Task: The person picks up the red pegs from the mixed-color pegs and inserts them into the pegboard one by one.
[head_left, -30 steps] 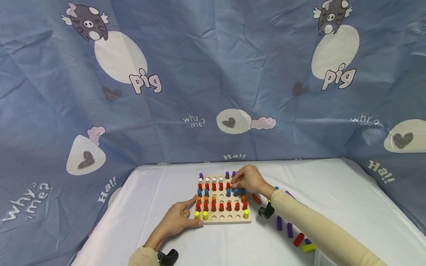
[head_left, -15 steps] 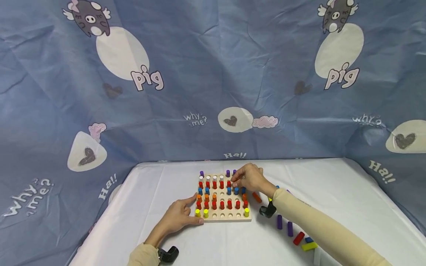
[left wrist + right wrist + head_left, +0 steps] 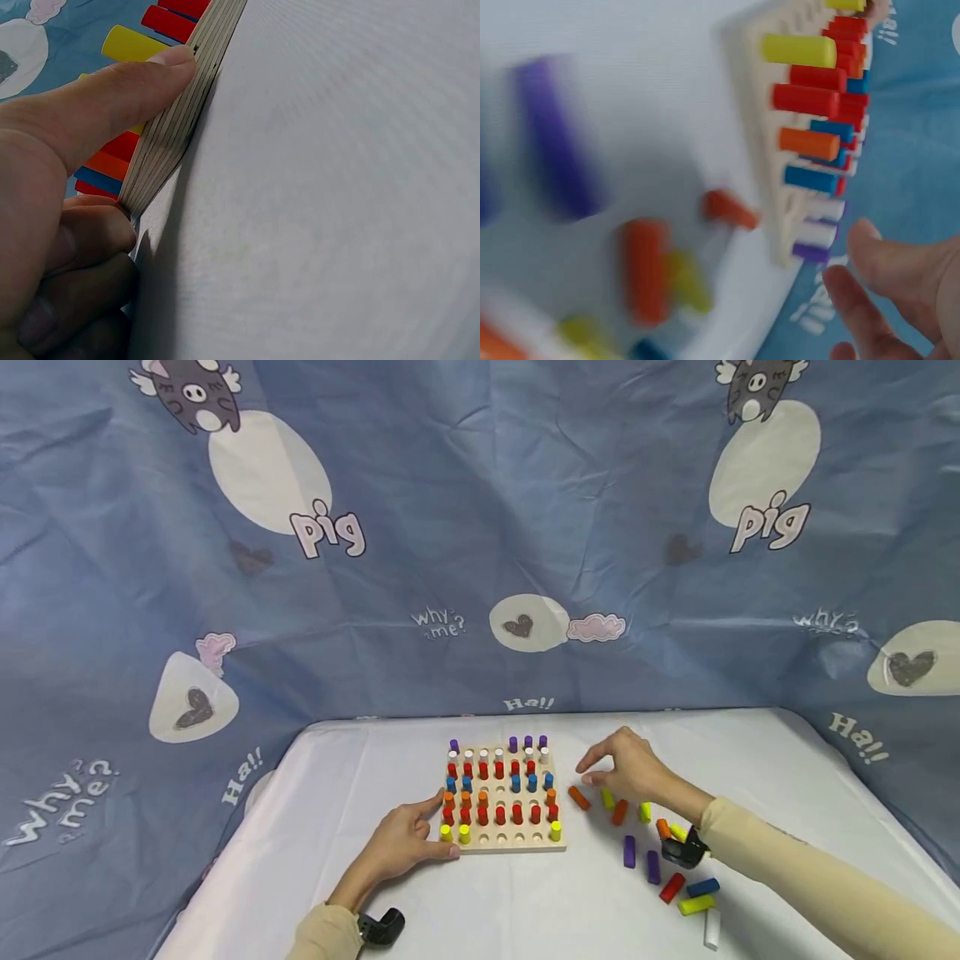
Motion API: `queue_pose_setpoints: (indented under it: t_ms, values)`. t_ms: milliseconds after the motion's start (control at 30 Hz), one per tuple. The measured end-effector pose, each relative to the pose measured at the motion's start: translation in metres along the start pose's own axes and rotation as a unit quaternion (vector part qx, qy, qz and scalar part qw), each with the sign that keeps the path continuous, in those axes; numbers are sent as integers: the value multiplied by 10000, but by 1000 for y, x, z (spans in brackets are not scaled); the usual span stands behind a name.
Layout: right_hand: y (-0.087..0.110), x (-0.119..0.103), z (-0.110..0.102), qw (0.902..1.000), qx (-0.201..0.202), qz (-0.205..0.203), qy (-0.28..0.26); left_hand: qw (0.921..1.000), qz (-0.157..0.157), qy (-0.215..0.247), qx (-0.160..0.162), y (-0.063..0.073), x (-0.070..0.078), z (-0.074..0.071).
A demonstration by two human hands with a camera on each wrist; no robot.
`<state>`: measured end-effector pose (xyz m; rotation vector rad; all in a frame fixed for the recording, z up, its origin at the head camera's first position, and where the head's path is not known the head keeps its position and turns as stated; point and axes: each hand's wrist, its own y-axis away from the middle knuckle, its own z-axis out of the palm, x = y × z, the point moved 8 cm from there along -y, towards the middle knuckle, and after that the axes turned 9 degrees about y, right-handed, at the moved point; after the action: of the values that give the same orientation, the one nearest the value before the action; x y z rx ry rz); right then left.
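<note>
A wooden pegboard (image 3: 512, 850) stands on the white table with upright pegs in rows: purple, white, red, blue, orange, red and yellow. My left hand (image 3: 403, 842) grips its left side, thumb at the near left corner. The left wrist view shows that thumb pressing the layered wooden edge (image 3: 180, 120) beside a yellow peg (image 3: 135, 43). To the right of the board, my right hand (image 3: 626, 767) hovers over loose pegs, thumb and index finger parted with nothing between them. Nearest below it lie an orange peg (image 3: 579, 797) and a yellow peg (image 3: 607, 798).
More loose pegs lie scattered right of the board, among them a purple peg (image 3: 629, 852), a red peg (image 3: 672, 887), a blue peg (image 3: 702, 887) and a white peg (image 3: 712, 929). A patterned blue cloth (image 3: 420, 543) hangs behind the table.
My right hand has left the board's far right corner and moved right over the loose pegs. White, red and purple pegs it covered there now show. The left hand keeps its place.
</note>
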<state>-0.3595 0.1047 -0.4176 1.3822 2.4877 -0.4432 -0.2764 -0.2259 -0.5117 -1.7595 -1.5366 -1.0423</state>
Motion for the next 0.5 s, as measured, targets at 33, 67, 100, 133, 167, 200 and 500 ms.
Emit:
queue_pose_setpoints:
  t_ms: [33, 67, 100, 133, 167, 200, 500]
  values:
    - [11, 6, -2, 10000, -54, 7, 45, 10000, -19, 11, 4, 0, 0, 0]
    - [21, 13, -4, 9999, -102, 66, 95, 10000, -46, 8, 9, 0, 0, 0]
    - [32, 19, -7, 9997, -115, 117, 159, 10000, -58, 28, 9, 0, -1, 0]
    - [43, 25, -9, 9995, -129, 196, 207, 10000, -77, 25, 0, 0, -1, 1]
    - [53, 31, -12, 9992, -118, 259, 285, 9999, -93, 42, -11, 0, -1, 1]
    - [62, 37, -14, 9987, -127, 356, 341, 9999, -113, 56, -19, 0, -1, 2]
    - [117, 64, -13, 9941, -402, 733, 685, 9997, -196, 125, 57, 1, -3, 0]
